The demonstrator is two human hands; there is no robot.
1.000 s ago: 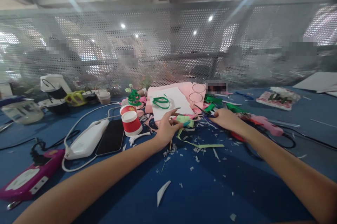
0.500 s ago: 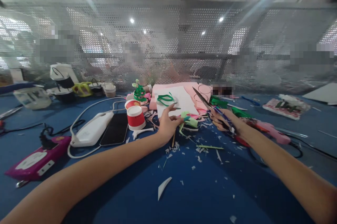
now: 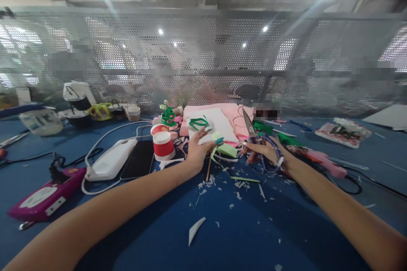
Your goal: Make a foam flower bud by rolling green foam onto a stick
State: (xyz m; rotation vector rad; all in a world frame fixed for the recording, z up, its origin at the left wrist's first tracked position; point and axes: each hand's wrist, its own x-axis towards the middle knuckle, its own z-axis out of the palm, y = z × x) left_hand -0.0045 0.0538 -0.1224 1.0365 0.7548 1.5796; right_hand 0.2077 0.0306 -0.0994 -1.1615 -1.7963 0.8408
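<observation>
My left hand (image 3: 196,152) pinches a thin wooden stick (image 3: 209,171) that carries a light green paper piece (image 3: 226,148) at its top, just above the blue table (image 3: 222,228). My right hand (image 3: 266,152) grips scissors (image 3: 249,126) with blue handles, the blades pointing up and away, a short way right of the green piece. Paper scraps (image 3: 238,182) lie scattered beneath both hands.
Red and white paper cups (image 3: 163,143) stand left of my left hand, beside a black phone (image 3: 139,160) and a white power bank (image 3: 110,164). Pink and white sheets (image 3: 216,122) lie behind. A pink glue gun (image 3: 321,158) lies at right, a magenta device (image 3: 41,199) at left.
My right hand picked the scissors up off the table and raised them, blades now pointing upward. The left hand kept hold of the stick with the green paper.
</observation>
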